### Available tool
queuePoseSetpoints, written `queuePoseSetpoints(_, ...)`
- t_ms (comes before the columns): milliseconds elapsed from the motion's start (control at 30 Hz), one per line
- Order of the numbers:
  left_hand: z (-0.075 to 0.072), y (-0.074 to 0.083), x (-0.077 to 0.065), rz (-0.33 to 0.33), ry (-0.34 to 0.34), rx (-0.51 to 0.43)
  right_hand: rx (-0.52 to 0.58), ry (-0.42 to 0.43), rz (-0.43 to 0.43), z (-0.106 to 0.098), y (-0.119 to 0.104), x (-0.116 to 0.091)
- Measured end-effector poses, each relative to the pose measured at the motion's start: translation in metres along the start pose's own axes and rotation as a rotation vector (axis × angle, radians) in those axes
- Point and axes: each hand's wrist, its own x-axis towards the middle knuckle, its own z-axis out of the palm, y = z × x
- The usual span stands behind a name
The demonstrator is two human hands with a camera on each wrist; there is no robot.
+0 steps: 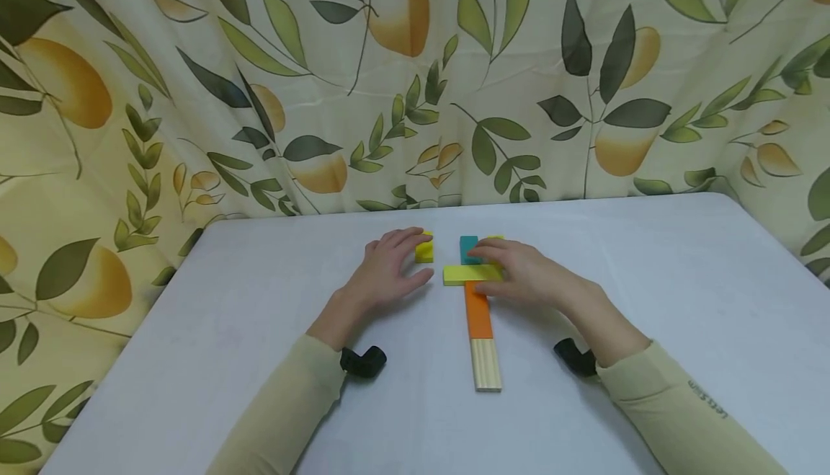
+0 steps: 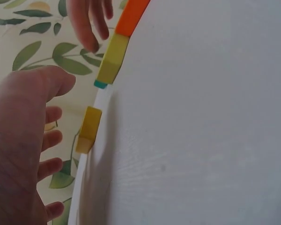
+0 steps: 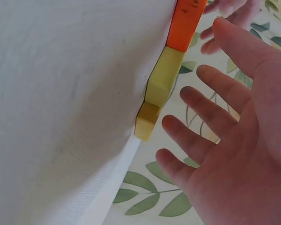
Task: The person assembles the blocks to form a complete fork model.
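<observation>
My left hand (image 1: 385, 273) hovers beside a small yellow block (image 1: 424, 250), fingers apart and holding nothing; the left wrist view shows a gap between them and that block (image 2: 90, 129). The right hand (image 1: 528, 273) is over the right end of a yellow-green block (image 1: 457, 275) lying crosswise. Its fingers are spread and grip nothing in the right wrist view. Behind the crosswise block is a teal block (image 1: 468, 246), and a second yellow block (image 3: 147, 121) is mostly hidden by the right hand in the head view. An orange block (image 1: 478, 313) and a plain wood block (image 1: 486, 365) run toward me in line.
The blocks lie on a white-covered table (image 1: 259, 374). A curtain (image 1: 402, 100) with leaves and fruit hangs behind its far edge. Black devices sit at the left wrist (image 1: 364, 362) and right wrist (image 1: 575, 357).
</observation>
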Motion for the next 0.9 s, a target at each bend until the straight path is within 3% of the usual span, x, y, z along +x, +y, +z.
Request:
queuePoseSetpoints(567, 0.001, -0.018, 0.018, -0.065, -0.026, -0.031, -0.066, -0.032, 0.002, 0.004, -0.006, -0.004)
queuePoseSetpoints(900, 0.004, -0.023, 0.024, -0.052, -0.053, -0.041, -0.076, -0.045, 0.023, 0.006, -0.005, -0.006)
